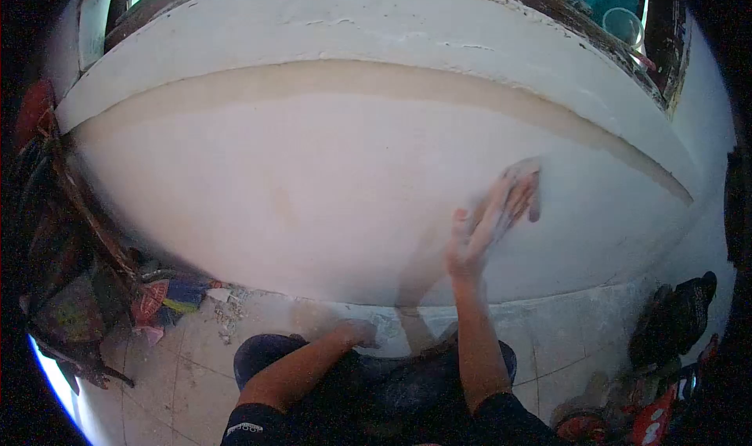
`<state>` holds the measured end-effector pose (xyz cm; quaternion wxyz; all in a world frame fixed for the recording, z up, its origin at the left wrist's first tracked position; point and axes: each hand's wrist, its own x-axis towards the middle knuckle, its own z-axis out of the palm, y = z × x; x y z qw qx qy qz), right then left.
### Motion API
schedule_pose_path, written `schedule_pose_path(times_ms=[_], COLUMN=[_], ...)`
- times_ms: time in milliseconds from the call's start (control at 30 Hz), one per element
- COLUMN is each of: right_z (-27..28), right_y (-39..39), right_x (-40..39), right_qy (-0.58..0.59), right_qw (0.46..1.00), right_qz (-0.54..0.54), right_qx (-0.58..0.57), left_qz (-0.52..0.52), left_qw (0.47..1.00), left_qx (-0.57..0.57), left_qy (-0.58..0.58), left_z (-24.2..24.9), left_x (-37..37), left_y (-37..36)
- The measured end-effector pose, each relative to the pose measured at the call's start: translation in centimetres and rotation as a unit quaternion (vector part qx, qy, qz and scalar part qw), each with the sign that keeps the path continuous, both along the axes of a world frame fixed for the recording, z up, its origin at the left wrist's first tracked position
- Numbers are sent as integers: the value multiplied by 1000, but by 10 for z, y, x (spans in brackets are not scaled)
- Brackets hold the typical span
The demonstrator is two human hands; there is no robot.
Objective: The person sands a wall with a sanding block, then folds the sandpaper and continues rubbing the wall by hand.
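My right hand [497, 215] is raised against the white wall [313, 164], right of its middle. Its fingers point up and to the right, blurred, over a thin greyish piece [526, 168] whose edge shows beyond the fingertips; what it is cannot be made out. The thumb stands apart on the left side. My left hand [359, 334] rests low near my knee, with curled fingers, and whether it holds anything is hidden. A shadow of my right arm falls on the wall.
Above the wall runs a white ledge [352, 15], with a clear cup [623, 25] at the upper right. Dark cloths and colourful packets [184, 291] lie at the left. On the tiled floor [200, 368], a black bag [675, 317] and red items [654, 421] are at the right.
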<state>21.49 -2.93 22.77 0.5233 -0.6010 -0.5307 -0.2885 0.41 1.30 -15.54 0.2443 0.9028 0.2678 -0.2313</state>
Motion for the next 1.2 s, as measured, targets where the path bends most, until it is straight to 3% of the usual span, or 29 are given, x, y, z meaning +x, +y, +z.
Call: schedule_pose_path(times_ms=[67,133,233,300,433,500,533,633,667,700,733,800,900,1000,1100,1200], right_z=[-11,-46,-111,-122,-18,3,-6,-96,-141,-147,-148,-73,-12,-19,-106,-98], right_y=[3,6,10,14,3,0,0,13,19,18,17,1,-3,-1,12,7], right_x=[-1,-5,-17,-22,-8,-3,-3,-11,-14,-23,-20,-29,-4,-4,-19,-41], right_qy=[10,19,34,27,3,5,3,11,14,19,23,33,-17,1,15,25], right_qw=[1000,1000,996,996,998,1000,1000,1000,998,994,995,996,999,999,998,994], right_qz=[-4,-9,38,4,54,-1,-4,21,19,17,17,29,4,4,36,46], right_qx=[-9,-18,-75,-85,-12,5,7,-4,-55,-103,-101,-73,-35,-46,-52,-101], left_qz=[20,-44,-23,-30,-34,-10,14,-15,-16,2,22,11,0,-4,-11,-13], left_qw=[999,998,999,999,998,1000,998,998,998,1000,1000,1000,1000,999,999,999], left_qx=[41,30,-14,-6,-5,-16,-29,2,0,-3,-2,-14,-22,-26,-27,-27], left_qy=[-25,-12,-22,-27,-44,7,59,53,54,22,-9,-5,17,32,35,37], left_z=[-8,-45,22,2,0,2,3,24,22,19,18,7,-4,-8,-4,-6], left_x=[2,8,-5,-3,0,10,16,12,11,8,3,6,11,15,13,15], left_y=[3,15,5,3,7,7,7,1,-3,-6,-3,2,4,8,7,6])
